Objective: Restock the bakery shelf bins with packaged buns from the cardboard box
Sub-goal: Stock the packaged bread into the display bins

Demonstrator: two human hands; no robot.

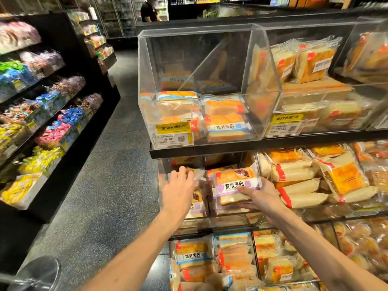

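The right hand [259,196], right of centre in the frame, grasps a purple-label pack [236,184] by its right end. The thumb lies across the front and the fingers are underneath. It holds the pack tilted at the open front of the middle bin [226,219].

The left hand [178,186], just left of it, is released. Its fingers are straight and spread, reaching into the left half of the same bin. The fingertips are at a wrapped bun [196,174] there, though whether they touch it cannot be told. More purple packs [198,203] stand in that bin between the two hands, behind its clear front wall.

Above the hands, in the centre of the frame, a clear top bin [147,80] sits on a black shelf [210,151]. Blue-label packs [227,127] lie in a low layer at its bottom, and a yellow tag [173,128] is on its front. In the bin to its right, orange packs [312,61] stand upright.

Right of the hands, another bin is piled with pale buns [298,173]. Along the bottom edge, lower bins hold more packs [193,256].

Across the grey floor [113,175], on the left of the frame, dark racks carry bright sweets [48,135]. At top centre a person in a dark shirt [148,11] stands by the coolers.
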